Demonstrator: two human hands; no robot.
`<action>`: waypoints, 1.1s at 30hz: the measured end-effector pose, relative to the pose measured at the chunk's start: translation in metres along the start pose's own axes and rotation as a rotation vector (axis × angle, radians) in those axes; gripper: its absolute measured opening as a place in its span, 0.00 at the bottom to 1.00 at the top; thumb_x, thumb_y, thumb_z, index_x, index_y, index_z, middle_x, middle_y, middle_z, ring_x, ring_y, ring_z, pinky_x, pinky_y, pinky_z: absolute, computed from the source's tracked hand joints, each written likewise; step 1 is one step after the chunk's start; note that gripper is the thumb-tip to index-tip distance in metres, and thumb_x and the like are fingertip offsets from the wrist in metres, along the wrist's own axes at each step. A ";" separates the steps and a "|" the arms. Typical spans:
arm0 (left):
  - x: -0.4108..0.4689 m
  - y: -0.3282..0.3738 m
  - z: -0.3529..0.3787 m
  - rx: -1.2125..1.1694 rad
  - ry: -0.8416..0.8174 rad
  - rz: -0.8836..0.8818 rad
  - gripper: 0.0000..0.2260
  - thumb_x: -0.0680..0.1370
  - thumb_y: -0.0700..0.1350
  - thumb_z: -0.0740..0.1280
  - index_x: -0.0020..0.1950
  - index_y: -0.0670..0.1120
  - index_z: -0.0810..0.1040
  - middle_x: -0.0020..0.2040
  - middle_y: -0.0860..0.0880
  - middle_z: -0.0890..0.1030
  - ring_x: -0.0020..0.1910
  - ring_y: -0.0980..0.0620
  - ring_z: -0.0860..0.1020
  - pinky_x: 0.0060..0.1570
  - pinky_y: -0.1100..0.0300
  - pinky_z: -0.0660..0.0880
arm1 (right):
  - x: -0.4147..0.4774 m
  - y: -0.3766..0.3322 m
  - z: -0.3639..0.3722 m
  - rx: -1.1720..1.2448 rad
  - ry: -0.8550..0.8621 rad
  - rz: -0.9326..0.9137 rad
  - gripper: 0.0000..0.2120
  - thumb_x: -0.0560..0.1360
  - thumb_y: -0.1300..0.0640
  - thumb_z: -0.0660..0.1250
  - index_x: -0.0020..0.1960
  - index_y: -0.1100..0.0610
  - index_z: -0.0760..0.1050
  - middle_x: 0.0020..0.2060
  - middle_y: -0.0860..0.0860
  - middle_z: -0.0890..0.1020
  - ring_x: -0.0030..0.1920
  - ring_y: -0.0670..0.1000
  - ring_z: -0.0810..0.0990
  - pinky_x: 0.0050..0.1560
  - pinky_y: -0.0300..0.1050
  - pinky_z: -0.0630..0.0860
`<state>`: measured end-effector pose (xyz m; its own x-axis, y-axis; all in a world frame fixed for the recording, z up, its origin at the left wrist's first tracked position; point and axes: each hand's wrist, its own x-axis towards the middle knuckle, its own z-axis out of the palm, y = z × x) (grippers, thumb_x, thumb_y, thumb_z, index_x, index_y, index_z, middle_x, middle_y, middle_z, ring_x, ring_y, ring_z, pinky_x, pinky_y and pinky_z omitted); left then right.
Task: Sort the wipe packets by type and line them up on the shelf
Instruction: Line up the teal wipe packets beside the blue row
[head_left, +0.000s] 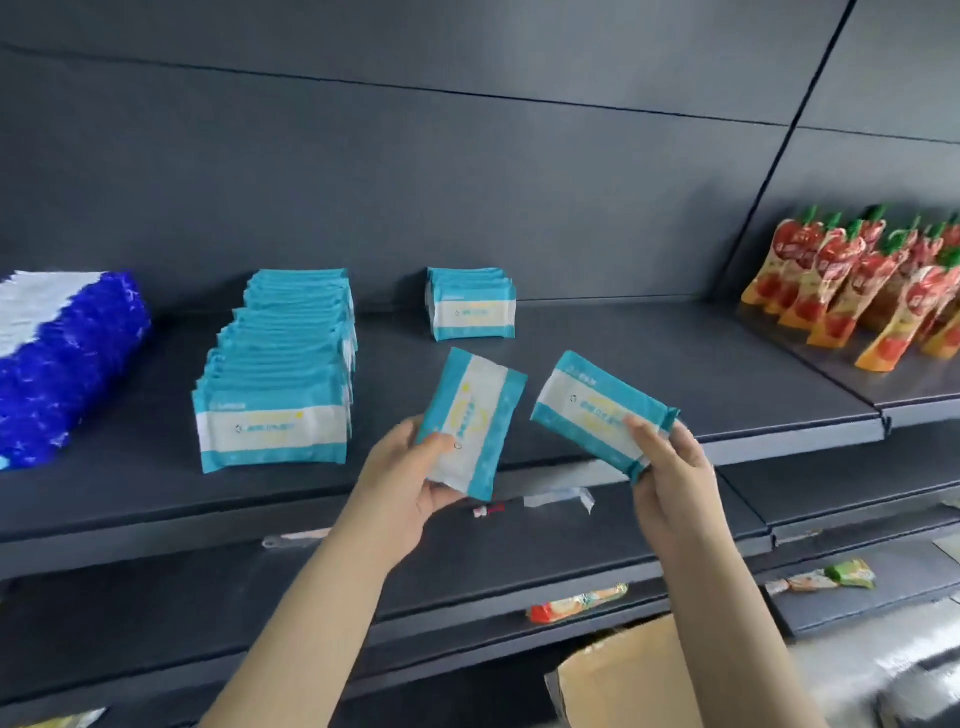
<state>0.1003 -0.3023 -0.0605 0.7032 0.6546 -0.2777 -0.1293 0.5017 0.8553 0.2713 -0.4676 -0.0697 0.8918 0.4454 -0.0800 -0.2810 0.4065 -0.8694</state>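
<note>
1. Two flat teal-and-white plastic wipe packets are held in the air just in front of the short row of matching teal-and-white packets (472, 306), which stands on edge at the back of the dark grey metal shelf (675, 364).
2. The left packet (470, 415) hangs directly in front of the short row. Its long axis points almost straight at that row, leaning slightly right.
3. The left hand (415, 483) grips this packet by its near end, thumb curled over the printed face and fingers underneath, so the free end leads toward the row.
4. The right packet (597, 410) lies in front of the short row and to its right. Its long axis slants from upper left down to lower right, crosswise to the row's packets.
5. The right hand (670, 467) pinches it at the lower right end, thumb on top and fingers wrapped behind.
6. Judging from this, the left hand is nearer the short row, and its packet needs a quarter turn before it stands like the row's packets.
7. Left of the short row runs a longer row of the same teal packets (280, 374). Farther left lies a bank of blue-and-white packets (62, 364).
8. Well to the right of the short row stand red-and-orange spouted pouches (857, 291).
</note>
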 end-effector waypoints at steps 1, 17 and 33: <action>0.014 0.002 0.006 0.046 0.034 0.043 0.10 0.80 0.36 0.64 0.61 0.43 0.76 0.56 0.44 0.83 0.52 0.47 0.83 0.45 0.49 0.83 | 0.019 -0.003 0.002 -0.010 -0.009 -0.006 0.12 0.75 0.60 0.69 0.59 0.58 0.78 0.54 0.53 0.84 0.58 0.51 0.83 0.50 0.41 0.81; 0.184 0.027 0.027 0.513 0.419 0.412 0.05 0.76 0.43 0.72 0.50 0.47 0.78 0.48 0.52 0.83 0.49 0.53 0.82 0.41 0.59 0.80 | 0.157 0.016 0.033 -0.390 -0.070 -0.024 0.05 0.76 0.60 0.72 0.49 0.55 0.78 0.46 0.49 0.86 0.50 0.48 0.85 0.44 0.41 0.81; 0.240 0.040 0.009 0.437 0.425 0.550 0.07 0.83 0.47 0.61 0.57 0.54 0.78 0.50 0.53 0.83 0.46 0.57 0.83 0.53 0.57 0.80 | 0.225 0.072 0.116 -0.632 -0.151 -0.123 0.09 0.78 0.55 0.70 0.57 0.48 0.77 0.55 0.49 0.82 0.55 0.47 0.82 0.55 0.48 0.82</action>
<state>0.2701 -0.1302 -0.0896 0.2829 0.9450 0.1639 -0.0325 -0.1613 0.9864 0.4100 -0.2457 -0.0938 0.8315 0.5515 0.0675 0.1229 -0.0642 -0.9903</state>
